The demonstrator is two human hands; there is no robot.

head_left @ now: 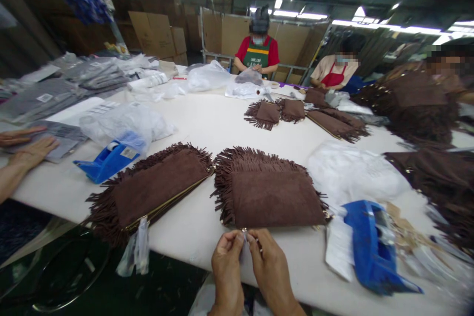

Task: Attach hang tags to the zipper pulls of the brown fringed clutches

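Observation:
A brown suede fringed bag (272, 192) lies flat on the white table (207, 128) just in front of me. My left hand (227, 261) and my right hand (268, 261) meet at its near edge, fingertips pinched together on a small metal piece at the bag's zip edge. A second brown fringed bag (155, 187) lies to the left, a small clear packet hanging from its near corner.
A blue tape dispenser (372, 249) sits at my right, another blue tape dispenser (111, 158) at the left. Clear plastic bags, more fringed bags (292, 111) and grey packets cover the table. Another person's hands (25, 150) rest at the left; other people work at the far side.

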